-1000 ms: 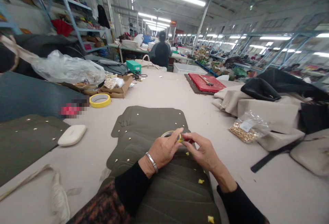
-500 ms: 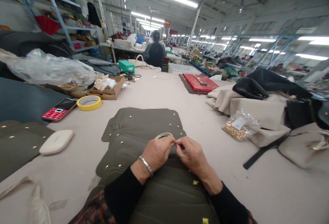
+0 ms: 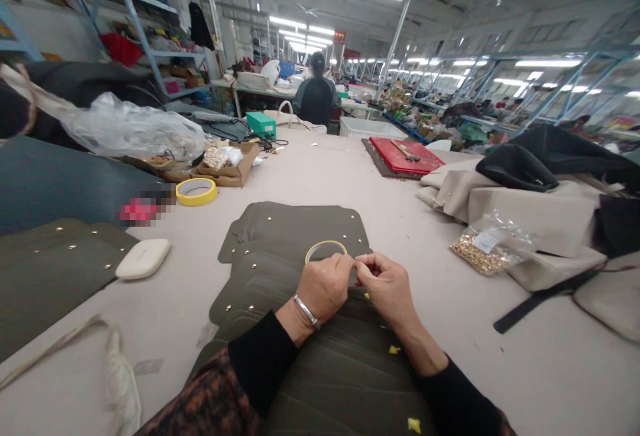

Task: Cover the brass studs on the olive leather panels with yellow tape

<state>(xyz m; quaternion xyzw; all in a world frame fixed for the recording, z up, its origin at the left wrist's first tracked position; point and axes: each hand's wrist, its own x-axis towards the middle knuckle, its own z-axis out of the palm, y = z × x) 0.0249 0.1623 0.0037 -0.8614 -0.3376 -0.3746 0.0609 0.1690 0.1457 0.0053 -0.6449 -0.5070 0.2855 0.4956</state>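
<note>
My left hand [image 3: 327, 286], with a silver bracelet at its wrist, is closed around the near side of a thin roll of yellow tape [image 3: 326, 244]. The roll's far rim shows above the knuckles. Pinched fingertips of my right hand [image 3: 384, 279] meet the left fingertips; whatever lies between them is too small to make out. Beneath both hands, overlapping olive-green leather-like pieces [image 3: 295, 223] with small gold studs lie in a fanned stack. Small yellow tape bits [image 3: 395, 350] stick along the stack's right side.
On the left are a wider yellow tape roll [image 3: 197, 192], a cream rounded case [image 3: 143, 259] and a cardboard box [image 3: 235, 168]. A bag of gold studs [image 3: 483, 249] lies by beige bags at right. Farther back are a hammer [image 3: 406, 151] on a red slab and a seated person [image 3: 317, 93].
The view has turned slightly left, so everything sits farther right. More of the tape roll's ring shows above my left hand. My hands remain together at the fingertips.
</note>
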